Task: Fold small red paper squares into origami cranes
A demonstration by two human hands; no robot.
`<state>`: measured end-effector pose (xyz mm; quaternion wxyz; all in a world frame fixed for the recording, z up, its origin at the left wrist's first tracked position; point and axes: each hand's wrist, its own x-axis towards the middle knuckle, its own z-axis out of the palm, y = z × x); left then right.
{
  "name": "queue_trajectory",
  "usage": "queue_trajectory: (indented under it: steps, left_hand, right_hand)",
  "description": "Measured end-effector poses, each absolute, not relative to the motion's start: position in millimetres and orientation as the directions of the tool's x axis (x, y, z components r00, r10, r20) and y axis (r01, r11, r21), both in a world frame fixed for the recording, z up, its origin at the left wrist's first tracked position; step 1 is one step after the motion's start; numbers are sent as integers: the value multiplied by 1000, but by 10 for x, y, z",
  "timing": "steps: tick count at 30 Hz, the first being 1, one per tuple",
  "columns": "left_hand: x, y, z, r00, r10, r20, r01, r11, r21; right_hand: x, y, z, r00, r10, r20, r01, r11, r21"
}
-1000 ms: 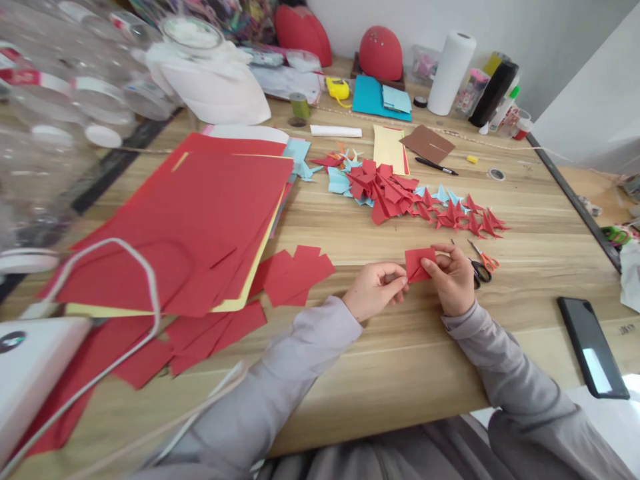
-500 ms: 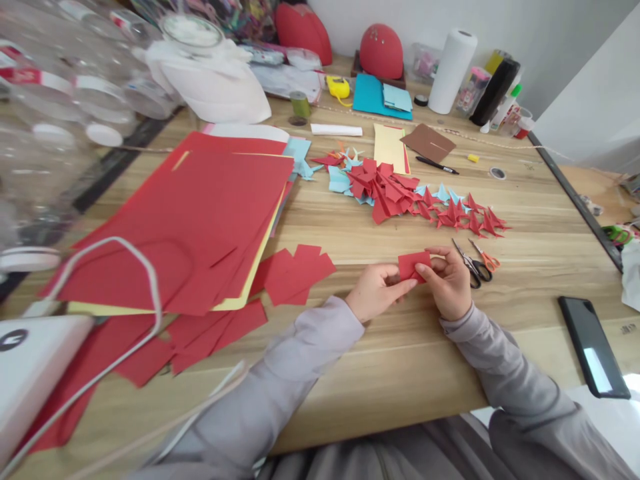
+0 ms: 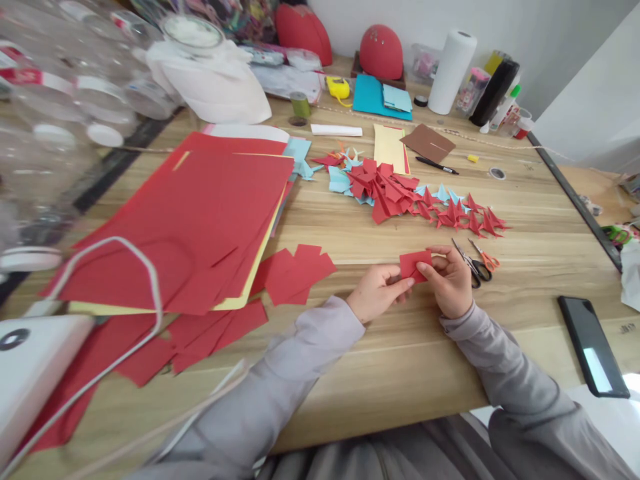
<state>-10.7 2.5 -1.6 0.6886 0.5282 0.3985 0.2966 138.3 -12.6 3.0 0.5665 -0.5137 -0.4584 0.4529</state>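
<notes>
A small red paper piece (image 3: 413,262) is held between both hands above the wooden table. My left hand (image 3: 376,292) pinches its lower left edge between thumb and fingers. On its right side, the thumb of my right hand (image 3: 451,281) presses on the face of the paper, with the fingers behind it. Black-handled scissors (image 3: 479,269) and orange-handled scissors (image 3: 490,261) lie just right of my right hand. Loose red paper squares (image 3: 297,275) are spread to the left of my left hand. Beyond the hands lies a pile of folded red and light blue paper shapes (image 3: 384,189).
Large red sheets (image 3: 200,227) cover the left of the table (image 3: 380,380). A white cable (image 3: 153,277) loops over them from a white device (image 3: 43,360). At the right lies a phone (image 3: 593,347). A pen (image 3: 437,165), brown paper (image 3: 428,143) and a white roll (image 3: 453,72) are farther back.
The red paper piece and both hands have shifted very slightly to the right. The grip on the paper looks the same.
</notes>
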Motion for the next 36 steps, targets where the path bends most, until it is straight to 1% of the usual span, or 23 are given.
queue_trajectory:
  steps: [6,12,16,19,27,36]
  left_hand:
    - [-117,43,-25,532,814,-233,27,258,966]
    - [-130,53,-41,560,798,-223,12,262,965]
    - [-125,45,-11,533,817,-218,-2,259,966]
    - [-123,41,12,519,825,-225,-18,274,962]
    - [-130,48,34,540,818,-198,1,235,972]
    - [-112,37,4,503,840,-202,24,220,975]
  right_hand:
    - [1403,-108,7,192,980,44,-71,59,-996]
    - [1417,-100,14,215,974,68,-27,75,-997]
    - [1422,-108,31,229,968,97,0,100,-995]
    - [1421,-109,39,238,967,94,13,93,-996]
    - [1424,-84,25,237,969,64,-50,78,-996]
    - [1438,-77,26,257,964,63,-40,75,-996]
